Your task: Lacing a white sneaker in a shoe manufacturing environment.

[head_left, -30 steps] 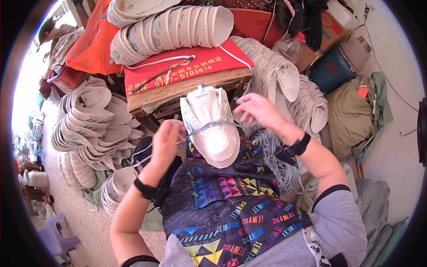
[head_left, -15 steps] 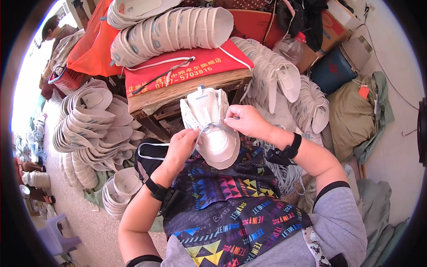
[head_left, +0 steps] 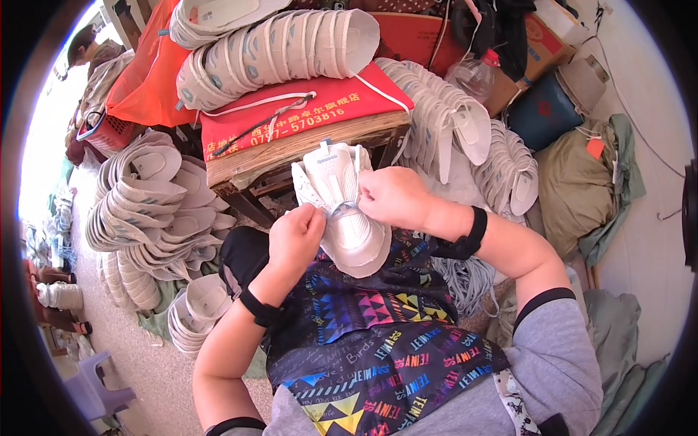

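A white shoe upper [head_left: 356, 247] lies in front of me, its toe toward my lap and its tongue toward the wooden table. Across its lower throat runs a flat grey shoelace [head_left: 343, 208]. On the left edge of the throat, my left hand [head_left: 297, 234] is closed in a pinch around one side of the lace. My right hand [head_left: 394, 198] is closed at the opposite edge, gripping the other side. The fingers of both hands hide the lace ends.
Ahead, nested shoe uppers [head_left: 283, 54] lie on a red bag [head_left: 269, 120] atop a wooden table [head_left: 309, 145]. More stacks of uppers [head_left: 138, 192] stand on the floor at left, others [head_left: 443, 116] at right. Loose grey laces [head_left: 465, 283] hang beside my right forearm.
The lace has been drawn closer against the upper, its raised loop now smaller. Both hands have closed further. The pale lace strand beside my left wrist no longer shows.
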The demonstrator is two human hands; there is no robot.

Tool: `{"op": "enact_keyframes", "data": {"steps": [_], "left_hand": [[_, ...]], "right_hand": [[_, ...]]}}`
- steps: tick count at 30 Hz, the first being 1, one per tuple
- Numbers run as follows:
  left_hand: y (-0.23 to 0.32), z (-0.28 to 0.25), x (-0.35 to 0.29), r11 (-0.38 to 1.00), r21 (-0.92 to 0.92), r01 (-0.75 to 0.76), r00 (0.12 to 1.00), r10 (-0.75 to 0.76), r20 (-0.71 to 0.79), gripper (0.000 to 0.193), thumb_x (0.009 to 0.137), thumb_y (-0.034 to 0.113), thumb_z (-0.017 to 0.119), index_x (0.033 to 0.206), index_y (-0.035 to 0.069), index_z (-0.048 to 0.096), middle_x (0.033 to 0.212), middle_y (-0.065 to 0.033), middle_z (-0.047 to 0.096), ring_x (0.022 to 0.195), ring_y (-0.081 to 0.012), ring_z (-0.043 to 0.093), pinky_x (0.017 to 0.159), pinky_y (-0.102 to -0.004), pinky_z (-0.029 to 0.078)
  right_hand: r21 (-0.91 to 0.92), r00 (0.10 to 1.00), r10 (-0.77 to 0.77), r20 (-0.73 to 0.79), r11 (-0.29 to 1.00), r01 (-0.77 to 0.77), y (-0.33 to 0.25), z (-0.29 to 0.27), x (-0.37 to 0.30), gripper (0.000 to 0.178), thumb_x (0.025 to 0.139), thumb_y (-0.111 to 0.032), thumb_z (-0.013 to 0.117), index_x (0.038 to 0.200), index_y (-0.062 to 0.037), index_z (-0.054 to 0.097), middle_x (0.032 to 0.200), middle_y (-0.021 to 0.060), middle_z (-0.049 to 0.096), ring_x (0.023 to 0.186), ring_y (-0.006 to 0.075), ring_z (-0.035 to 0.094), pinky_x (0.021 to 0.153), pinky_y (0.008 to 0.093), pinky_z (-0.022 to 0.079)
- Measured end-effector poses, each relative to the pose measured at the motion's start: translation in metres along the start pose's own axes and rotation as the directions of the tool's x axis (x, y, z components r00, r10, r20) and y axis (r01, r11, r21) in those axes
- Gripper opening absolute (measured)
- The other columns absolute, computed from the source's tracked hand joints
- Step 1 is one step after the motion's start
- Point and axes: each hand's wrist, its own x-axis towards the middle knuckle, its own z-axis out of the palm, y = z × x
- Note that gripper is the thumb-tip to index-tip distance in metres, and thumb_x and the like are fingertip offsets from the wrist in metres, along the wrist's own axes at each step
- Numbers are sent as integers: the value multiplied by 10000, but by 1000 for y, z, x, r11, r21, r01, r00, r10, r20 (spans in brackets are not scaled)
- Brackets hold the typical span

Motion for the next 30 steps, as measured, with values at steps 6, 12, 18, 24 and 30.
{"op": "enact_keyframes", "data": {"steps": [6,12,18,24,30], "left_hand": [[6,-2,-4,884,421,-202,976,218,11,279,895,203,554,706,7,616,540,-103,512,478,-159,493,493,-340,404],[17,-10,8,839,-391,379,922,-304,242,294,916,206,524,697,26,600,514,13,485,420,-68,379,414,-230,281],[20,-14,9,960,278,-4,991,-32,128,339,928,298,547,755,12,603,576,-152,557,600,-292,615,577,-392,492],[63,-37,27,462,651,-602,780,516,355,380,684,125,778,961,62,525,1002,-122,513,866,-346,625,724,-432,519],[54,-40,43,585,560,-587,799,305,519,337,665,116,778,900,94,537,936,-78,524,865,-313,609,726,-426,501]], "right_hand": [[-257,960,-245,137,927,273,4,-9,5,111,780,-149,604,731,-52,626,692,131,637,714,336,636,657,435,476],[-403,888,-328,323,801,443,3,-14,14,72,733,-132,608,747,-88,664,787,87,637,871,259,607,780,400,420],[-413,830,-422,364,726,550,-2,-18,21,99,758,-126,600,826,-80,656,907,91,594,990,264,573,794,396,448],[-332,763,-624,167,693,640,13,-17,33,256,761,-97,621,998,-52,536,1040,116,528,964,295,598,733,426,530],[-204,766,-566,306,747,633,17,-21,36,179,783,-113,614,939,-45,558,969,121,535,836,325,635,669,437,535]]}}
